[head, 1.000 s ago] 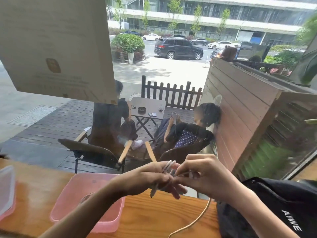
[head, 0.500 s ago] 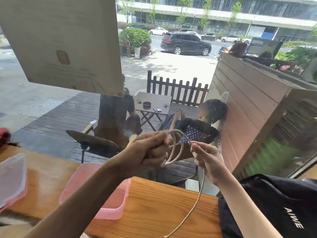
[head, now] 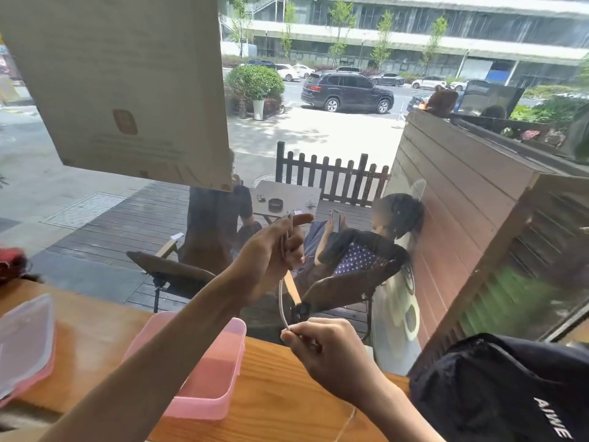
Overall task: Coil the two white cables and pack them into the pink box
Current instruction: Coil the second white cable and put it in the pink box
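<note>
- L hand point(head: 271, 250) raised, fingers closed round loops of white cable point(head: 281, 301), index out.
- R hand point(head: 325, 352) lower, pinching cable's free run.
- Pink box point(head: 207, 387) on table point(head: 274, 393), open, below L forearm.

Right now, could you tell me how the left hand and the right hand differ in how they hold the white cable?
The left hand is raised, gripping gathered loops; the right hand sits lower, pinching a single strand. The left forefinger points out; the right fingers curl closed. Both hold the same white cable above the pink box.
</note>
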